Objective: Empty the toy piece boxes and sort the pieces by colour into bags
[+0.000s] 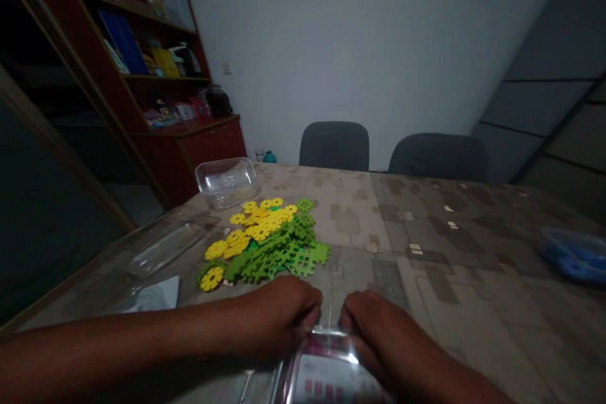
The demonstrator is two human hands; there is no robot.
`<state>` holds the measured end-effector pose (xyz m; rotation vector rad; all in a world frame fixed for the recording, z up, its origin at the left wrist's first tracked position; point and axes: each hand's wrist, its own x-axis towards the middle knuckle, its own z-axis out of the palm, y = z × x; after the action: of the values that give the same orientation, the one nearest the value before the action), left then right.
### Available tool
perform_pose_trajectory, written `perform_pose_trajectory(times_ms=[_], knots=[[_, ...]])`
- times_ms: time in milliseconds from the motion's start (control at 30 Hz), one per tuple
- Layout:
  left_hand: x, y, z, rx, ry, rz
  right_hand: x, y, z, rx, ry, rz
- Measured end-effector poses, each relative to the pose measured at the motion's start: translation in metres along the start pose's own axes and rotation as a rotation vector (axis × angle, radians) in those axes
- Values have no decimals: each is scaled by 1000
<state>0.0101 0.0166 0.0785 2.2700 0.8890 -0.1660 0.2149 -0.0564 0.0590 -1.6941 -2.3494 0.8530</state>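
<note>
I have the left hand (298,306) and the right hand (372,319) curled closed on the far corners of a clear box (326,366) (fingertips hidden from me), at the worktop (348,218)'s near side; yellow pieces (269,222) and green pieces (269,257) lie heaped beyond.

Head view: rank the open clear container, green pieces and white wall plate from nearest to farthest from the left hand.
From the left hand:
1. Green pieces, just ahead.
2. Open clear container, farther ahead, left.
3. White wall plate, in the background, left.
</note>
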Motion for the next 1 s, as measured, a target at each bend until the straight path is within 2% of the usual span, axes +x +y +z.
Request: perform_pose_trajectory(times_ms=[133,267,400,567,700,867,1000], knots=[[4,6,-3,28,73,60,-3,3,-3,34,24,73],[7,-1,-5,2,68,121,-1,6,1,-22,76,69],[9,-15,3,-87,42,64,2,10,3,15,89,43],[12,-17,10,-101,106,43,6,15,2,117,54,10],[11,-16,5,-130,45,31,8,16,5,84,102,-30],[10,-15,3,-116,89,42,8,17,6,53,89,-42],[7,-19,-1,-208,0,25,7,22,9,50,75,-45]])
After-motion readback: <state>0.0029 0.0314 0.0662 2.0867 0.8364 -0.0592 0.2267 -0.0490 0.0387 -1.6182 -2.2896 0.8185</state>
